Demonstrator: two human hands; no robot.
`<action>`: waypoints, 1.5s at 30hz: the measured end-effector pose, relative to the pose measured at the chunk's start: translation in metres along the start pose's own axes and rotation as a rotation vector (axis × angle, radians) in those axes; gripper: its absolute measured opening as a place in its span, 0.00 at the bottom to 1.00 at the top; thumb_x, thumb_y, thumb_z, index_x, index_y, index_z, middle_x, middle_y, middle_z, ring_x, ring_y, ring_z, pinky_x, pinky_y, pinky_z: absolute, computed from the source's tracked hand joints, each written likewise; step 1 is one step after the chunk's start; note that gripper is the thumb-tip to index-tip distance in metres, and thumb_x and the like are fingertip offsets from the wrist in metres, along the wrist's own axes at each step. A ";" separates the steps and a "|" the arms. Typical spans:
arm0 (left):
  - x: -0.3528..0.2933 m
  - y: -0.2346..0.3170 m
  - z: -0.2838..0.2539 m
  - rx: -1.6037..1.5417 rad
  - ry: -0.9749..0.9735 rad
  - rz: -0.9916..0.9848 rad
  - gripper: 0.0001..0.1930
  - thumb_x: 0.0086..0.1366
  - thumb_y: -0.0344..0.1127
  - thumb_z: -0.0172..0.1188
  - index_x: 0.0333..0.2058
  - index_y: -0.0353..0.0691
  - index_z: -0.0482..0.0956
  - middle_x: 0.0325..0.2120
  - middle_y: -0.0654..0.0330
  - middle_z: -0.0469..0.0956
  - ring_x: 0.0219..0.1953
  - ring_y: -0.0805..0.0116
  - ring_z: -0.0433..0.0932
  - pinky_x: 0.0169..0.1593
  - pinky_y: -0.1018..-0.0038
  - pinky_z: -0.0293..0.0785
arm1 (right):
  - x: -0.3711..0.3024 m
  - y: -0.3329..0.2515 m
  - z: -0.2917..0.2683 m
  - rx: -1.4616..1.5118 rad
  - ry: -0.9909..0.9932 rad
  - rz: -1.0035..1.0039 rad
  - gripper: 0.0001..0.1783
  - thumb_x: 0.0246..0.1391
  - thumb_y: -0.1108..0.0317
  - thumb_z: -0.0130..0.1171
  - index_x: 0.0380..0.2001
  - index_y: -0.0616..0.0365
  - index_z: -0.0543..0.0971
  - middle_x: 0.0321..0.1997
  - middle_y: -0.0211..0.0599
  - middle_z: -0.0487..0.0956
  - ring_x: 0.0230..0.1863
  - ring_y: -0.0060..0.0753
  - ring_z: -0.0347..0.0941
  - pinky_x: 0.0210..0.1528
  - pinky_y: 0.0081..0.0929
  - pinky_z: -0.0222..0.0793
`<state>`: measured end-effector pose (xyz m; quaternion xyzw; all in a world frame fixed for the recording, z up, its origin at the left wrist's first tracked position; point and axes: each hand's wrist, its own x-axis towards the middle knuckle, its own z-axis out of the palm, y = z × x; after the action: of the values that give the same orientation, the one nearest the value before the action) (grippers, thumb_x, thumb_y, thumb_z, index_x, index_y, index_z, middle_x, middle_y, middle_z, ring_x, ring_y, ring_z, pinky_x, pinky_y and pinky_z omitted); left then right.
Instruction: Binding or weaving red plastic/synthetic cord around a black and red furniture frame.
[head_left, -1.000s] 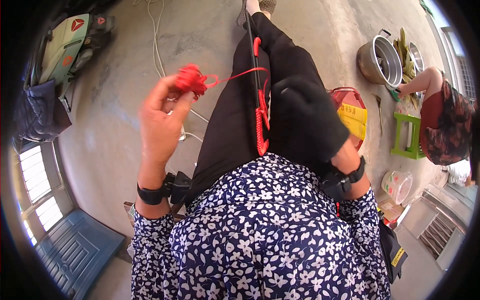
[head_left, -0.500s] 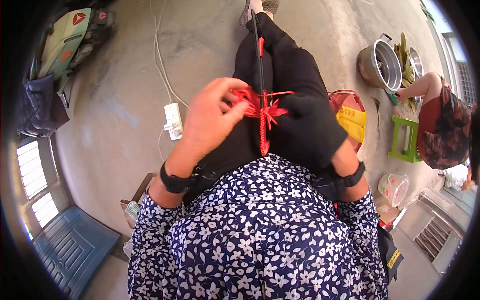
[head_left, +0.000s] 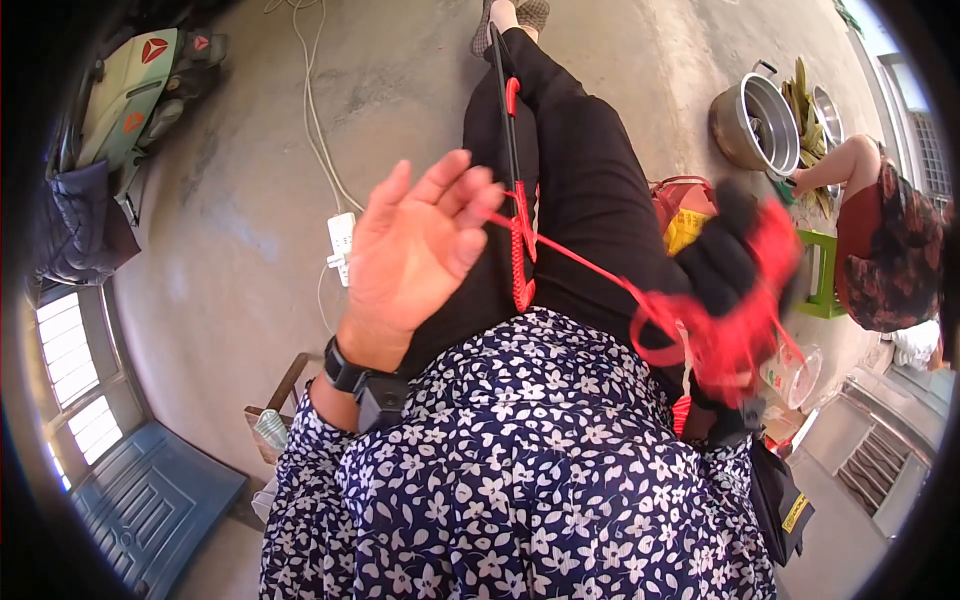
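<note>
Rod (head_left: 510, 145), black with red braid (head_left: 518, 265), runs between the loosely open left hand (head_left: 415, 260), just left of it, and gloved right hand (head_left: 715, 262), well apart on its right, gripping bundled red cord (head_left: 742, 345). Light, even tension should limit tangles.

Left of the rod (head_left: 508, 140), past the left hand (head_left: 415, 255), passage over the floor (head_left: 225, 270) is free. Right of the rod, the cord (head_left: 582, 262) and red bundle (head_left: 735, 340) stand in the way.

Grey floor (head_left: 250, 130) spreads between a bright window (head_left: 64, 345) (blue panelled door (head_left: 150, 510) beside it) and a green stool (head_left: 825, 280).
</note>
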<state>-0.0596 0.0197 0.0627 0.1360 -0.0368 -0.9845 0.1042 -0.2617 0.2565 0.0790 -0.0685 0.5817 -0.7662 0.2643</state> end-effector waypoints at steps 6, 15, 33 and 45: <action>-0.047 0.022 -0.017 0.428 0.240 -0.029 0.21 0.72 0.42 0.50 0.54 0.31 0.70 0.24 0.66 0.65 0.25 0.78 0.64 0.23 0.83 0.60 | 0.006 0.053 0.059 -0.110 -0.508 0.635 0.15 0.61 0.60 0.59 0.45 0.59 0.75 0.36 0.27 0.77 0.30 0.21 0.74 0.36 0.19 0.69; -0.082 0.023 -0.022 0.848 0.303 -0.291 0.09 0.73 0.33 0.51 0.37 0.33 0.75 0.14 0.76 0.56 0.14 0.88 0.51 0.16 0.85 0.44 | 0.004 0.066 0.066 0.203 -0.495 0.725 0.12 0.65 0.61 0.53 0.43 0.58 0.75 0.33 0.31 0.77 0.25 0.23 0.71 0.30 0.26 0.71; 0.010 -0.001 -0.016 1.154 0.223 -0.067 0.18 0.68 0.30 0.55 0.55 0.32 0.73 0.45 0.54 0.79 0.40 0.70 0.80 0.33 0.78 0.79 | 0.015 0.039 0.076 -0.746 -0.389 0.226 0.16 0.60 0.66 0.57 0.50 0.61 0.76 0.43 0.34 0.78 0.42 0.19 0.73 0.43 0.20 0.70; 0.004 0.017 -0.004 1.665 0.405 -0.051 0.15 0.62 0.33 0.60 0.46 0.33 0.77 0.36 0.58 0.82 0.32 0.69 0.82 0.30 0.77 0.79 | 0.015 0.039 0.067 -0.406 -0.378 0.328 0.28 0.58 0.66 0.58 0.60 0.64 0.68 0.48 0.35 0.78 0.46 0.22 0.75 0.49 0.19 0.71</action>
<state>-0.0595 0.0024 0.0597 0.3423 -0.7253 -0.5954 -0.0474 -0.2342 0.1850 0.0612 -0.1662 0.6665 -0.5555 0.4686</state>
